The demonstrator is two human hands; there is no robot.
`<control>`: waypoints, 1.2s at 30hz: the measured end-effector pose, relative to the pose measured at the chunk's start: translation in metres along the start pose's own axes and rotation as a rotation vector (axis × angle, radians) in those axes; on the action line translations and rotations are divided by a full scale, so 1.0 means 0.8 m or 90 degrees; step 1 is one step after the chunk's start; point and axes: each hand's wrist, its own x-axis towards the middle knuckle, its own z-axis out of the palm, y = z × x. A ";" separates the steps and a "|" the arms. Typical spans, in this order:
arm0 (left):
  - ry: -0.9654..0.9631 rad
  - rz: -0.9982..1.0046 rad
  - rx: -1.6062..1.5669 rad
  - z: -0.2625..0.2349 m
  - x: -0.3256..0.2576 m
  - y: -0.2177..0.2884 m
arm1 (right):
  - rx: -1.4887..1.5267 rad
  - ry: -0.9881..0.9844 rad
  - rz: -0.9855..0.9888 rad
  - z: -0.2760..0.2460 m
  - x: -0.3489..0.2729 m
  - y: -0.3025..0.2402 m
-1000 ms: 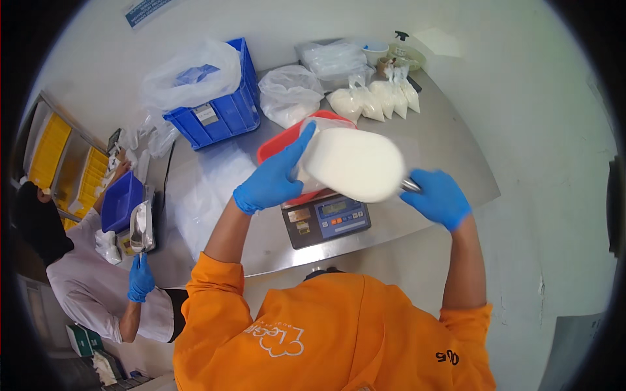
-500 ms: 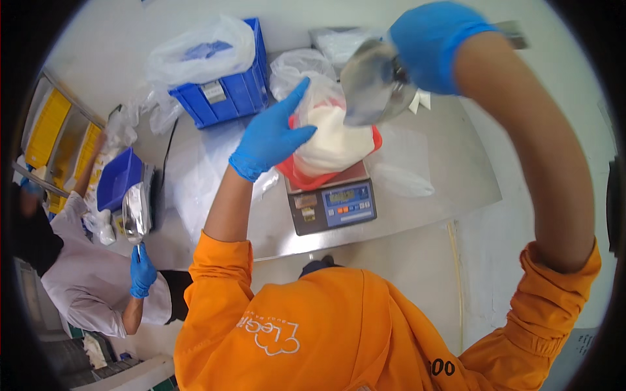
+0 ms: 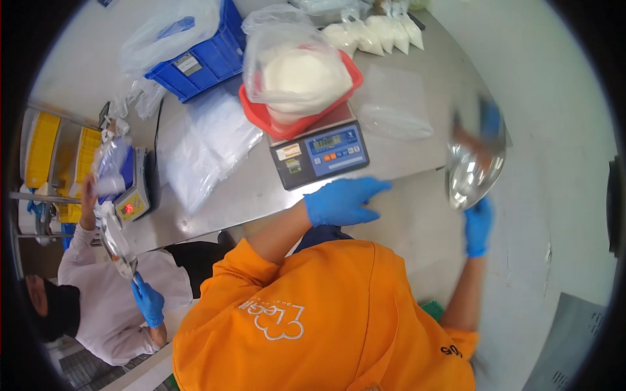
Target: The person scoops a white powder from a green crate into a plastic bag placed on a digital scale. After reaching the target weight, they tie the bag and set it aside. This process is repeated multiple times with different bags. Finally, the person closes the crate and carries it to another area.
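Now your left hand (image 3: 342, 201) lies flat on the worktop (image 3: 404, 153), fingers spread and holding nothing, just before the scale (image 3: 319, 153). Your right hand (image 3: 478, 225) grips a shiny metal scoop (image 3: 473, 173) off the worktop's right edge. Beyond, the bag of white powder (image 3: 297, 75) sits in the red tray (image 3: 261, 114) on the scale; swinging the scoop carelessly could knock it over.

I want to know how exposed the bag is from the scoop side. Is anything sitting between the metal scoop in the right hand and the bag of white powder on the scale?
Nothing upright blocks it. Between the metal scoop in the right hand and the bag of white powder on the scale, only flat clear plastic bags lie on the steel table.
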 end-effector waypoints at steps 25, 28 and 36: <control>-0.483 -0.264 0.206 0.843 0.370 0.182 | 0.574 1.055 1.231 -0.265 -0.998 0.853; -0.584 -0.128 0.178 1.008 0.307 0.380 | 0.617 0.818 1.206 -0.241 -0.914 0.914; -0.590 -0.325 0.287 1.117 0.320 0.393 | 0.593 1.241 1.124 -0.348 -0.876 1.028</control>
